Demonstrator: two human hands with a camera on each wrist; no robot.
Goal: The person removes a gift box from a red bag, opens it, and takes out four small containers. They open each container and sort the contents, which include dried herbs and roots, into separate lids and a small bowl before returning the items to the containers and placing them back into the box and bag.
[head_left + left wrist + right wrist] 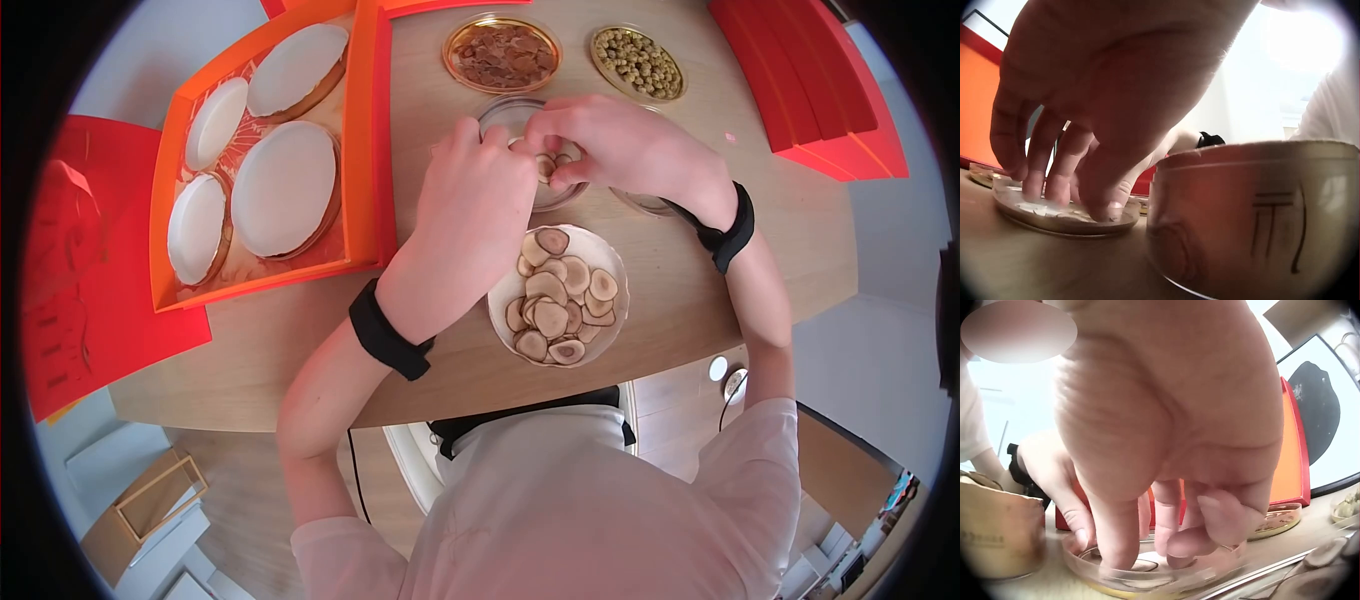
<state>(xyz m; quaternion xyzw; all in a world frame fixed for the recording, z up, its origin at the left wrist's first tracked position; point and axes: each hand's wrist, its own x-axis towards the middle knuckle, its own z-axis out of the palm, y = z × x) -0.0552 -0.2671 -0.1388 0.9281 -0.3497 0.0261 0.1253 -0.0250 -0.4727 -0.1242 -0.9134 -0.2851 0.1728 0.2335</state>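
Observation:
A shallow clear dish point(552, 200) lies on the table in front of the person, with a few round pale, dark-rimmed dried slices point(545, 170) in it. Over its left side the left hand point(478, 195) reaches down, its thumb at the rim in the right wrist view. Its fingertips are hidden from above, and I cannot tell what they grip. From the right, the right hand point(630, 145) dips thumb and fingers into the dish and pinches at a slice. Nearer the person stands a white round tub point(618, 325) holding many similar dried slices point(550, 318).
Beyond the dish are a dish of reddish-brown flakes point(503, 55) and a dish of small greenish dried buds point(638, 62). An orange box point(383, 130) with several white-topped round tubs point(285, 190) stands left. A red box point(810, 85) is at the far right.

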